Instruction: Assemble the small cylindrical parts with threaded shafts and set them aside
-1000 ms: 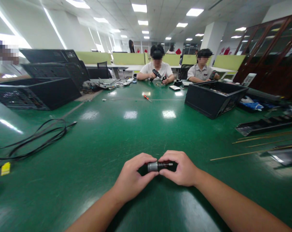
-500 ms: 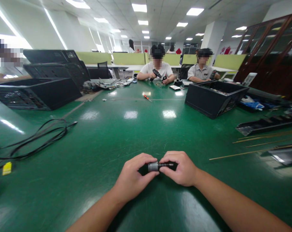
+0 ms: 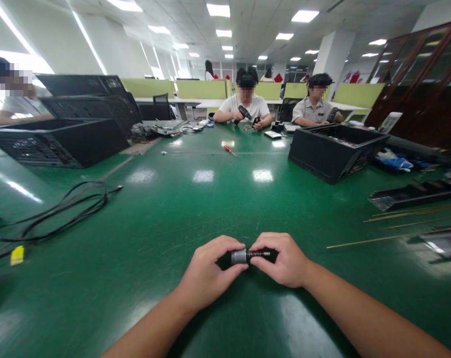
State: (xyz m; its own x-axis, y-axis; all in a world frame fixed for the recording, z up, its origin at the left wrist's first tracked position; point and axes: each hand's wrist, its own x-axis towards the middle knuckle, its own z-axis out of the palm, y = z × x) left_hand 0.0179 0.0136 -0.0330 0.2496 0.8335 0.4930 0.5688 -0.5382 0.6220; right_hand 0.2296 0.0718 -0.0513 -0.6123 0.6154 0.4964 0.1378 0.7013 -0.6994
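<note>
A small grey metal cylinder with a thin, spring-like ridged shaft (image 3: 240,256) lies sideways between my hands, low over the green tabletop; I cannot make out its exact kind. My left hand (image 3: 210,271) has thumb and index finger closed on the cylinder's thick end. The thumb and index finger of my right hand (image 3: 283,259) pinch it where the ridged shaft begins. The shaft's bare silver tip points right, into the curve of my right hand.
A screwdriver (image 3: 230,150) lies ahead on the green table (image 3: 195,204). Black computer cases (image 3: 333,154) stand right and left. Black cables (image 3: 87,211) coil at left; thin brass-coloured rods (image 3: 378,241) lie right. Across sits a person (image 3: 243,107) with a power drill.
The view has shifted slightly, so the whole scene sits a little further right. Both hands keep the same hold on the cylindrical part.
</note>
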